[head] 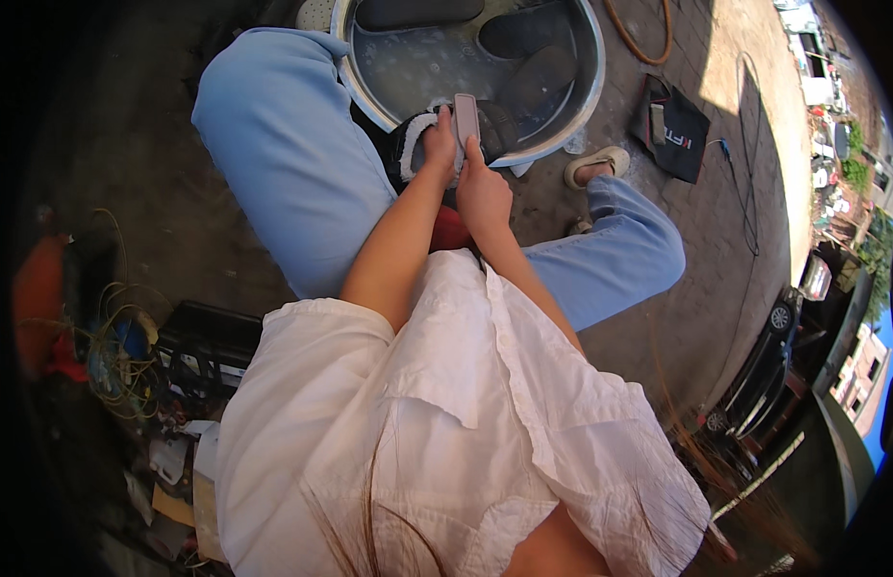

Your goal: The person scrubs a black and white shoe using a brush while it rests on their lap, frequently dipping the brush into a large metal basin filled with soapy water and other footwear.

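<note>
My left hand (439, 150) grips a dark shoe (498, 128) with a white fleece lining (414, 137), held against the near rim of a round metal basin (595, 65). In my right hand (484, 191) is a pink brush (465, 115), its index finger laid along the back. The brush lies over the shoe, and its bristles are hidden from above. Cloudy water (417, 68) fills the bottom of the basin. Several dark soles sit in it, one sole (417, 13) at the far side and another sole (540, 76) at the right.
My foot in a beige clog (616, 159) stands right of the basin. Beyond it are a black bag (677, 130) bearing letters, an orange hose (644, 58) and a thin cable (753, 187). Tangled wires (125, 360) and boxes (208, 461) crowd the left. A car (764, 360) stands far right.
</note>
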Tool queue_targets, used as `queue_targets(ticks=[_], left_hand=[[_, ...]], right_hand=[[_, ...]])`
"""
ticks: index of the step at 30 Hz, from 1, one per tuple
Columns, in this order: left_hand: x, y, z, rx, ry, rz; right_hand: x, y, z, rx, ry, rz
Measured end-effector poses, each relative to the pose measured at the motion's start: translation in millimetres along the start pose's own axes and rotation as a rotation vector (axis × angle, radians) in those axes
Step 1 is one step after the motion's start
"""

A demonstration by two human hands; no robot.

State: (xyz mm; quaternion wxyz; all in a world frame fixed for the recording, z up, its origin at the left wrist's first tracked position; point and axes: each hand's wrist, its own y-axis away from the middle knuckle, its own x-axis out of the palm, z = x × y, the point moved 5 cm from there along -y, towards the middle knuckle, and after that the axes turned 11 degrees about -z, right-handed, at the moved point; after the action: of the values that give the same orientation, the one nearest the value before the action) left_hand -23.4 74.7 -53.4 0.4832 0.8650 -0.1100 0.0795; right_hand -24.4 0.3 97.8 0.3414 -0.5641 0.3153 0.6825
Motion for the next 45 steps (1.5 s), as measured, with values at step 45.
queue_targets(ticks=[45], left_hand=[[-8.8, 3.7, -3.5, -0.013, -0.063, -0.003]], right_hand=[[-15.5, 39.0, -9.2, -0.019, -0.021, 0.167]])
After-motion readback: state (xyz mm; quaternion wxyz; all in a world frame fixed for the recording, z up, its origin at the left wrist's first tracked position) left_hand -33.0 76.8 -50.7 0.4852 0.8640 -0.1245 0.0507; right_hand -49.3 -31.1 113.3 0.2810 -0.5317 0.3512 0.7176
